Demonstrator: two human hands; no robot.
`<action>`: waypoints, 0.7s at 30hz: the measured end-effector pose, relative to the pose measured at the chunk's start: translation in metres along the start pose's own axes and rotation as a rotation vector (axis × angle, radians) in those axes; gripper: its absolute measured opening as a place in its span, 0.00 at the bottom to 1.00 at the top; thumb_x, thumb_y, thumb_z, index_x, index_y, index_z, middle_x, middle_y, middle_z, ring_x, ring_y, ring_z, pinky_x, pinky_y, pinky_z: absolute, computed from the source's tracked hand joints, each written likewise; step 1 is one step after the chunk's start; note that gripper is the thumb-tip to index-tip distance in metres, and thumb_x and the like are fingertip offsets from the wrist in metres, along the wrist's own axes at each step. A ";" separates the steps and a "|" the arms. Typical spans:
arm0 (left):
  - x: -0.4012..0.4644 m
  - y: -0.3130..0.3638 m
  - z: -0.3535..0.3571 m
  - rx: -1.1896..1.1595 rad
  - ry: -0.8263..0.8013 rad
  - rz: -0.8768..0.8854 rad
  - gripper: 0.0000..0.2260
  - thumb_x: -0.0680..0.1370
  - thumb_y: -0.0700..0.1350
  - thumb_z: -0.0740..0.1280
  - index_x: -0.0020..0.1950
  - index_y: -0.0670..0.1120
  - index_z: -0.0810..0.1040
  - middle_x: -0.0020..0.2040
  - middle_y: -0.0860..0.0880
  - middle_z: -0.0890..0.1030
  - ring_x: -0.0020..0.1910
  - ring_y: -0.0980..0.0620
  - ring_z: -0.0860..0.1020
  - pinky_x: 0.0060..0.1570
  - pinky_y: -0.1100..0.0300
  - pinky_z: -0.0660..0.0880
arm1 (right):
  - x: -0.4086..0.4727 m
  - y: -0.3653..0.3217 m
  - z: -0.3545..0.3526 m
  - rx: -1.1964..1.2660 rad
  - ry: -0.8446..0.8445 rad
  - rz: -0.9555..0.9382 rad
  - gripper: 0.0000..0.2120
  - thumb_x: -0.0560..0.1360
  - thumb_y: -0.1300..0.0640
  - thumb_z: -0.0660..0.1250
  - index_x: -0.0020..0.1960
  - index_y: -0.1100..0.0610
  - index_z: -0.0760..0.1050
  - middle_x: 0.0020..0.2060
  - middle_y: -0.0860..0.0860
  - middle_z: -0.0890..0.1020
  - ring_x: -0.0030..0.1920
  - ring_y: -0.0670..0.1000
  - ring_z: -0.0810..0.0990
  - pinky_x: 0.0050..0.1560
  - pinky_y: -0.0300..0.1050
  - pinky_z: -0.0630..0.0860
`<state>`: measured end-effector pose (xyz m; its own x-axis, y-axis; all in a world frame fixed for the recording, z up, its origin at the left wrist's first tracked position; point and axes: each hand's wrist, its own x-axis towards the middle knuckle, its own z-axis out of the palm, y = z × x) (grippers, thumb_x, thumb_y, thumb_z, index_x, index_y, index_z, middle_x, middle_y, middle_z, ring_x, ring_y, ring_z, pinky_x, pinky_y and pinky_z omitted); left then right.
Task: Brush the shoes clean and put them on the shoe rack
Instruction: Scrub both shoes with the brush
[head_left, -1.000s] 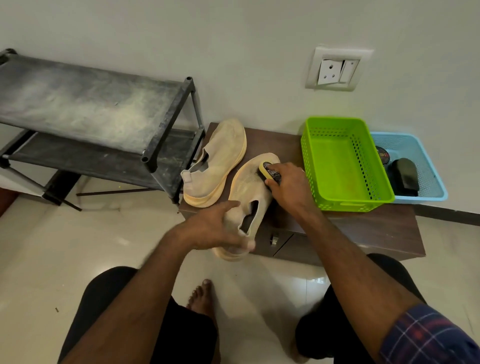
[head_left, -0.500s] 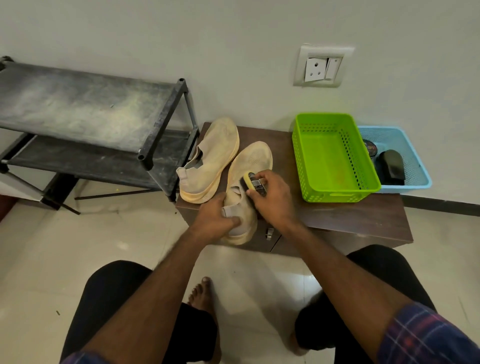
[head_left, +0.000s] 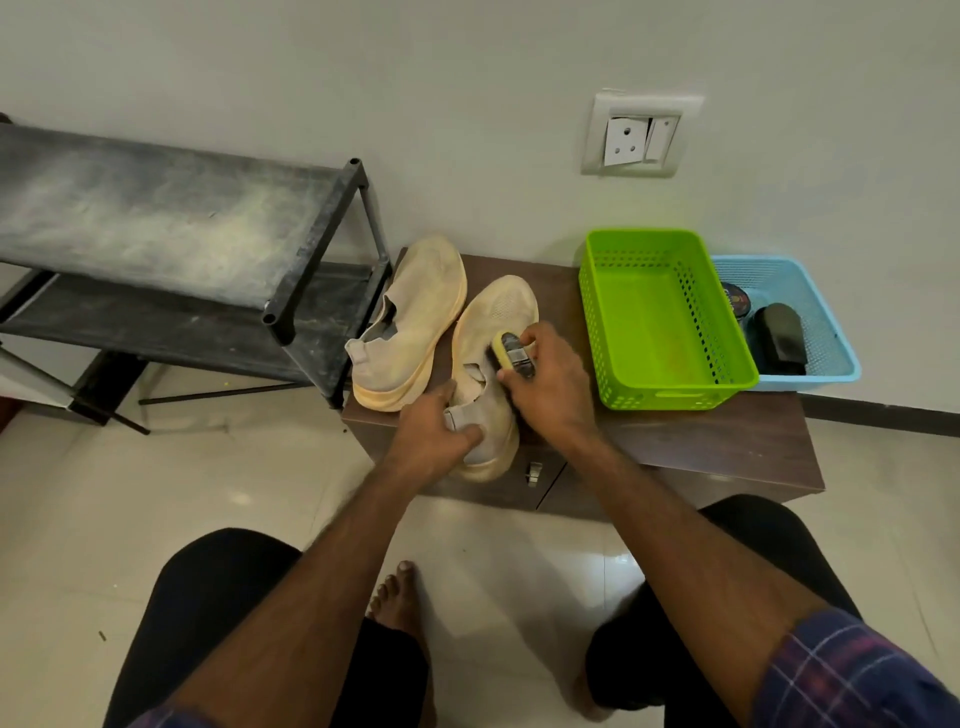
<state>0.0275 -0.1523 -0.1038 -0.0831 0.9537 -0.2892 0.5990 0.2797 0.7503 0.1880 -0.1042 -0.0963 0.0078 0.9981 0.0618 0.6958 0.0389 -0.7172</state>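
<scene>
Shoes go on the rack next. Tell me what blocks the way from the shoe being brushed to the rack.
The other shoe lies between the shoe being brushed and the shoe rack. The rack's shelves are bare; nothing else visible stands in between.

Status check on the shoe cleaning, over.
Left hand gripping near shoe at heel. Right hand pressing brush on its upper. Second shoe beside it; shoe rack unobstructed.

A green basket (head_left: 670, 317) sits touching a blue basket (head_left: 810, 322) on the brown cabinet (head_left: 727, 447), below a wall socket (head_left: 641, 135).
</scene>
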 end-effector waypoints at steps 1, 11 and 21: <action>-0.001 0.001 0.000 -0.007 -0.001 -0.005 0.32 0.73 0.45 0.74 0.75 0.42 0.69 0.68 0.47 0.76 0.67 0.47 0.73 0.61 0.61 0.68 | 0.005 0.003 -0.002 0.040 0.052 0.018 0.21 0.69 0.53 0.77 0.55 0.52 0.71 0.48 0.50 0.79 0.48 0.53 0.79 0.42 0.44 0.70; 0.008 -0.005 0.008 0.023 0.024 0.062 0.16 0.70 0.47 0.73 0.56 0.46 0.77 0.46 0.49 0.81 0.45 0.49 0.78 0.39 0.62 0.68 | -0.014 -0.001 -0.004 -0.131 -0.127 -0.029 0.20 0.68 0.51 0.77 0.52 0.51 0.70 0.48 0.50 0.76 0.48 0.53 0.76 0.43 0.44 0.68; 0.002 -0.010 0.001 -0.225 -0.235 0.104 0.53 0.58 0.54 0.85 0.76 0.59 0.60 0.69 0.58 0.74 0.69 0.55 0.73 0.66 0.49 0.75 | -0.007 0.010 -0.019 0.197 0.073 0.157 0.19 0.71 0.52 0.77 0.56 0.51 0.71 0.45 0.44 0.78 0.47 0.48 0.79 0.43 0.40 0.73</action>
<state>0.0219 -0.1534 -0.1126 0.1708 0.9341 -0.3135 0.4020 0.2244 0.8877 0.2086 -0.1121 -0.0914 0.1611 0.9868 -0.0163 0.5285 -0.1002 -0.8430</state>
